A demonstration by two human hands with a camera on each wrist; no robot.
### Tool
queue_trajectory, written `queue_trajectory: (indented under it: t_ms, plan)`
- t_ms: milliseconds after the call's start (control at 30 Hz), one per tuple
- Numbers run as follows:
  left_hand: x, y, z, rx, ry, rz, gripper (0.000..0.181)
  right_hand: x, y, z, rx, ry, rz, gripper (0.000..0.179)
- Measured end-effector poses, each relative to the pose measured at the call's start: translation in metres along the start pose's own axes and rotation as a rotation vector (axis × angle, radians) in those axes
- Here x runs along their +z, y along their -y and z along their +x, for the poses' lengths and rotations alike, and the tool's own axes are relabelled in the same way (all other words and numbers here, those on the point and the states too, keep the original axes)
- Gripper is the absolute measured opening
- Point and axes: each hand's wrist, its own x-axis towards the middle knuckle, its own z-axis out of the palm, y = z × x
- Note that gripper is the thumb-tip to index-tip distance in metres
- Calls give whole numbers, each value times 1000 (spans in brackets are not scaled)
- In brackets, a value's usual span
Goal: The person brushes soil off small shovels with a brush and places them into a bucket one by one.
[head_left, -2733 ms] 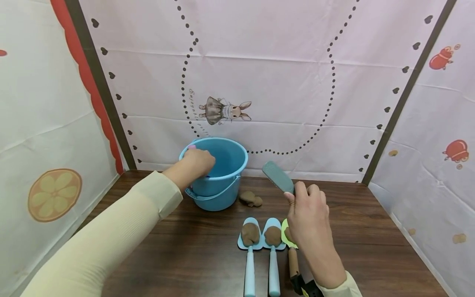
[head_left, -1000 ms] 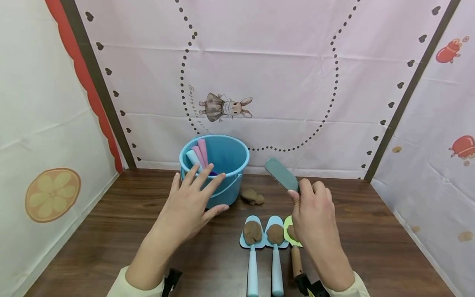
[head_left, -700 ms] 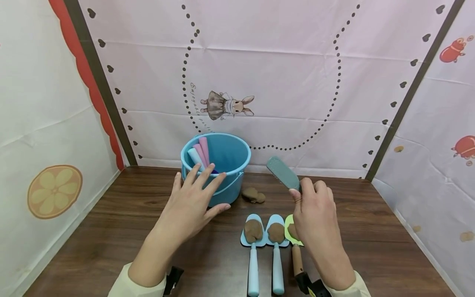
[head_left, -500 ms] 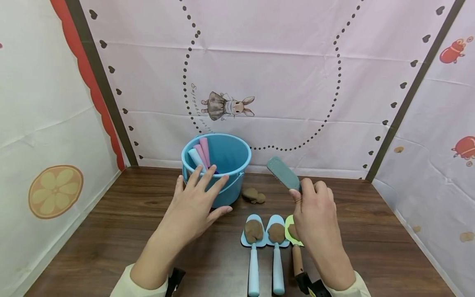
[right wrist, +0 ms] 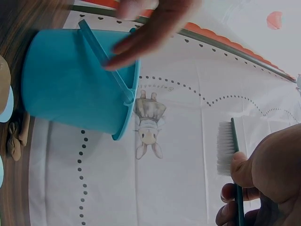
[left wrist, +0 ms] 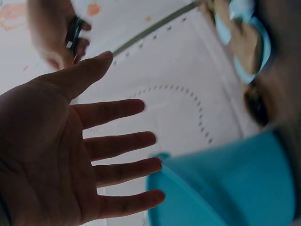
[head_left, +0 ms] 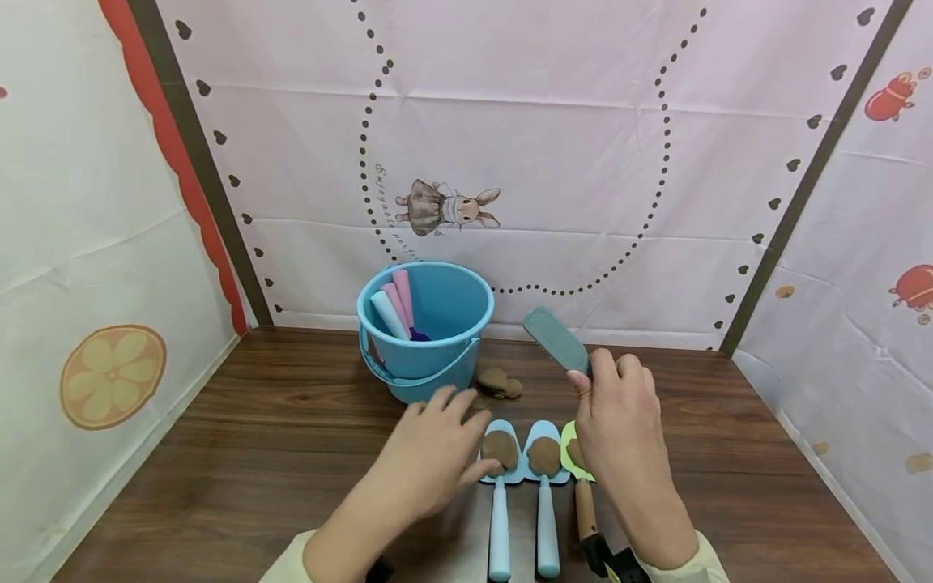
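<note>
The right hand (head_left: 619, 421) is holding a flat green brush with white bristles (head_left: 555, 338). Its fingers and thumb are curled around the handle, and the brush points toward the back cloth, well apart from the bucket.

The left hand (head_left: 437, 453) holds nothing. Its fingers are straight and spread wide. It is in front of a round blue plastic bucket (head_left: 461, 306) and next to a light blue shovel with a long handle (head_left: 499, 530). I can't tell if it touches either one.

Two pink handles (head_left: 403, 295) and a pale blue handle (head_left: 389, 314) lean inside the bucket. Small brown lumps (head_left: 499, 383) lie just beside it.

A second light blue shovel (head_left: 547, 530) is next to the first. Beside that is a lime green shovel with a wooden handle (head_left: 585, 512), partly behind the right hand. Each shovel has a brown blob (head_left: 543, 457) on it.

The brown wooden table (head_left: 729, 453) is under everything. A pale cloth with a rabbit in a dress (head_left: 554, 178) hangs behind.
</note>
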Motion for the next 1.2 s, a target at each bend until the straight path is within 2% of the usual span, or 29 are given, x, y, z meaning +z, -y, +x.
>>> queue_trajectory:
  t_ms: [100,167,300,400,500,600,867,1067,1200]
  plan:
    - [13,-10,3,9,107,12,48,0,1,0,3,7,1,25]
    - [22,-16,6,-4,206,5,46,0,2,-1,8,11,1,25]
    - [39,-28,11,-31,390,-7,51,0,2,-1,21,21,-2,26]
    - [49,-37,12,-40,454,3,55,0,1,-1,24,31,-4,27]
    - [56,-45,10,-66,481,3,57,1,1,-2,17,33,-4,26]
    - [59,-52,10,-117,511,-19,55,1,1,-2,12,33,-3,26]
    - [64,-58,12,-238,578,-96,45,2,2,-1,24,58,-2,26]
    - [64,-60,11,-221,561,-77,27,3,2,-1,21,39,-7,27]
    - [61,-60,12,-221,546,-37,12,2,2,0,30,55,-6,27]
